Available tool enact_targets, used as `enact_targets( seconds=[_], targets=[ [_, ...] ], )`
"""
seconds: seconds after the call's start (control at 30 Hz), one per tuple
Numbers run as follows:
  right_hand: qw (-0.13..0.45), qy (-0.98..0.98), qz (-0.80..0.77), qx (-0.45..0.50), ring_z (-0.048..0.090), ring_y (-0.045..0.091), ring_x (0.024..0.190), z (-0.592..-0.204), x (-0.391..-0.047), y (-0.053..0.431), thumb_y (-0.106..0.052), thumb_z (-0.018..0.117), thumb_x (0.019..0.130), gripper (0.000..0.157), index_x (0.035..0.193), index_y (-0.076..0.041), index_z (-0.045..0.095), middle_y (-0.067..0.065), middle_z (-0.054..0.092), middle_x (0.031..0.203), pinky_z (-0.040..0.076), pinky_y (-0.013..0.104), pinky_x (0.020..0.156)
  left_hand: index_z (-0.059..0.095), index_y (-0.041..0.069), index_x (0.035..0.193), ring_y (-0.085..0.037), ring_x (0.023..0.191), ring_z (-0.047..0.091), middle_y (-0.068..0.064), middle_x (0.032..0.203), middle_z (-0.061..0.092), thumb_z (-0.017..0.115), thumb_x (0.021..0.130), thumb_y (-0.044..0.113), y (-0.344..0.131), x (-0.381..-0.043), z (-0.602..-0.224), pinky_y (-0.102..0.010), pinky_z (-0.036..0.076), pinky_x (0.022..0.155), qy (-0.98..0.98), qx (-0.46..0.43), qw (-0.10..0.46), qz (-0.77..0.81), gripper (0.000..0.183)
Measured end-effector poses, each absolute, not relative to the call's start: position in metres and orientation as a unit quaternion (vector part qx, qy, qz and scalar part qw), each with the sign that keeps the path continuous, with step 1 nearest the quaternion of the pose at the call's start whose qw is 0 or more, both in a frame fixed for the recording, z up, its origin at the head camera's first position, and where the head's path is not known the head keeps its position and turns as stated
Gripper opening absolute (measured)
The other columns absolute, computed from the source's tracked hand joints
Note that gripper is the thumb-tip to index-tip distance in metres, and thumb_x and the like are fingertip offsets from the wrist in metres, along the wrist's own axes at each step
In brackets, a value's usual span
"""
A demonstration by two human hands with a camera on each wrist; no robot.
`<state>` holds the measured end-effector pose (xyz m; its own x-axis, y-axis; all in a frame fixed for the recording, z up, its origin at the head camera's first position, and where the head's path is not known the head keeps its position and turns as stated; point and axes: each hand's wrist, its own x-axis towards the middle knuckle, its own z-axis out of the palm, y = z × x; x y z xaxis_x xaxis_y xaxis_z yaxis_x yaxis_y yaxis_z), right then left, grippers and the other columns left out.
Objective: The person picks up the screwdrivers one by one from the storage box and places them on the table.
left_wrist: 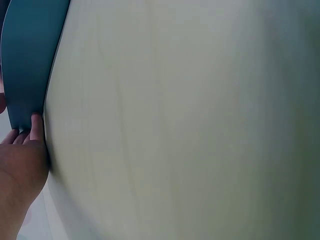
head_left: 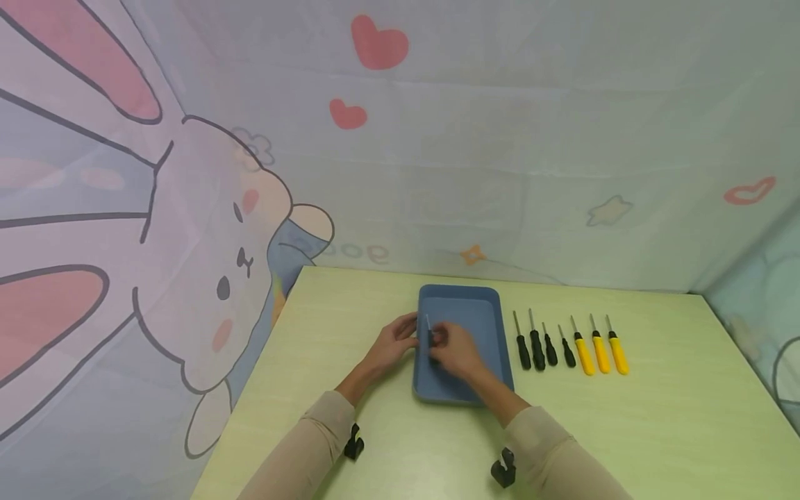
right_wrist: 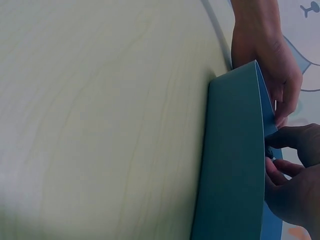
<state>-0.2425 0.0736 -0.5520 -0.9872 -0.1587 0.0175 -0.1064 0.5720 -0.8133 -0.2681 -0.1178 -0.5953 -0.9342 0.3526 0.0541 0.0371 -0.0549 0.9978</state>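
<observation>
A blue tray lies on the table, a black-handled screwdriver near its left wall inside. With thumb and fingers, my right hand pinches this screwdriver's handle, mostly hidden in the head view; a dark bit of it shows in the right wrist view. My left hand touches the tray's left side, and in the left wrist view its extended fingers lie against the outer wall. To the tray's right is a row of screwdrivers, several with black handles and three with yellow handles.
The pale yellow-green table ends at a printed cloth backdrop behind and on the left. Black clip-like pieces sit beside both sleeves near the front.
</observation>
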Motion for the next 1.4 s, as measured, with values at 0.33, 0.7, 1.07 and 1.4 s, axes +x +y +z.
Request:
enact_targets(
  seconds=[0.33, 0.7, 1.07, 1.4],
  targets=[
    [0.043, 0.88, -0.466, -0.077, 0.068, 0.024, 0.092, -0.544, -0.239, 0.094, 0.006, 0.075, 0.083, 0.046, 0.128, 0.005, 0.065, 0.015, 0.07, 0.108, 0.061, 0.036, 0.073, 0.039, -0.006, 0.159, -0.037, 0.153, 0.039, -0.025, 0.163, 0.042, 0.057, 0.099, -0.01, -0.118, -0.268, -0.594, -0.043, 0.042, 0.12, 0.686, 0.138, 0.117, 0.705, 0.062],
    [0.038, 0.892, -0.44, -0.1, 0.069, 0.023, 0.095, -0.542, -0.236, 0.121, 0.004, 0.075, 0.087, 0.047, 0.133, 0.004, 0.063, 0.013, 0.07, 0.111, 0.062, 0.036, 0.075, 0.037, -0.006, 0.16, -0.038, 0.154, 0.037, -0.025, 0.165, 0.039, 0.058, 0.099, -0.009, -0.118, -0.267, -0.593, -0.047, 0.039, 0.122, 0.696, 0.139, 0.117, 0.695, 0.064],
    [0.027, 0.898, -0.425, -0.105, 0.07, 0.025, 0.097, -0.536, -0.238, 0.138, 0.002, 0.074, 0.088, 0.047, 0.134, 0.004, 0.063, 0.013, 0.071, 0.111, 0.061, 0.039, 0.079, 0.036, -0.007, 0.16, -0.039, 0.154, 0.036, -0.027, 0.165, 0.038, 0.056, 0.1, -0.009, -0.117, -0.265, -0.588, -0.048, 0.038, 0.123, 0.698, 0.141, 0.115, 0.692, 0.063],
    [0.016, 0.899, -0.424, -0.108, 0.069, 0.026, 0.097, -0.534, -0.234, 0.153, 0.001, 0.073, 0.089, 0.045, 0.133, 0.004, 0.063, 0.014, 0.07, 0.111, 0.059, 0.041, 0.079, 0.036, -0.007, 0.16, -0.039, 0.154, 0.036, -0.026, 0.165, 0.038, 0.056, 0.1, -0.009, -0.118, -0.266, -0.59, -0.048, 0.038, 0.123, 0.697, 0.14, 0.115, 0.694, 0.063]
  ],
)
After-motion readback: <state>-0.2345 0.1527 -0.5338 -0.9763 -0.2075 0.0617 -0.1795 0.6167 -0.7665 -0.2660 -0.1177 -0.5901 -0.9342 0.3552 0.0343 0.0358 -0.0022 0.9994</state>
